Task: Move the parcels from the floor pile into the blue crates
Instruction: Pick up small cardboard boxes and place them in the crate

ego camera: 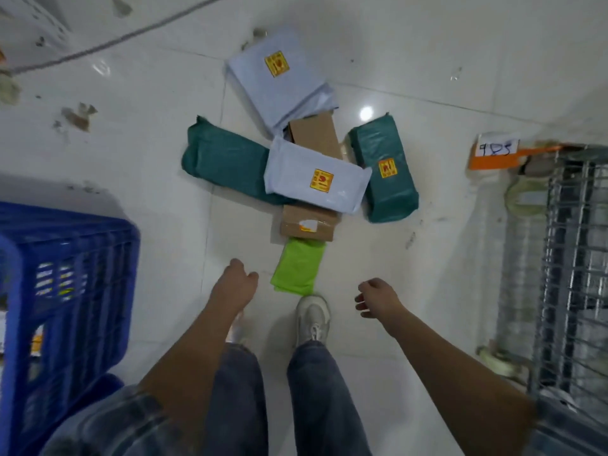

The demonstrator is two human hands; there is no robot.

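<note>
Blue crate (65,274) at far left, parcel pile on the floor (131,133) ahead; both hands empty, fingers loosely curled. Best to reach left hand (237,284) and right hand (378,297) down to the nearest light green parcel (297,268), grip both long edges, then swing left into the crate.

A wire rack (572,264) with an orange numbered tag (500,153) stands right; a cable (112,41) crosses the tiled floor (427,77).

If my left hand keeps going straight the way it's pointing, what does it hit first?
Probably the lime green plastic mailer nearest the white shoe. The left hand points up-frame, just beside that mailer's left edge, so depth is unclear.
</note>
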